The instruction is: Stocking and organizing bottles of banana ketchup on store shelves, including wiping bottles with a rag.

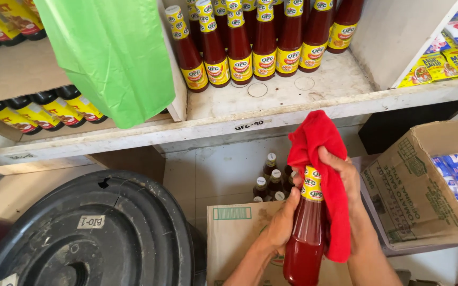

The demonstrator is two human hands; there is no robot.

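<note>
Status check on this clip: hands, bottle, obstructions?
Left hand grips red sauce bottle. Right hand presses red cloth around its neck. Nothing blocking the hands.

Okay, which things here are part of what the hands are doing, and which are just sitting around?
In hand:
- red sauce bottle, held by left hand
- red cloth, wrapped round the bottle top by right hand

Lying about:
- shelf bottles
- green plastic bag
- black drum lid
- cardboard box of packets
</note>
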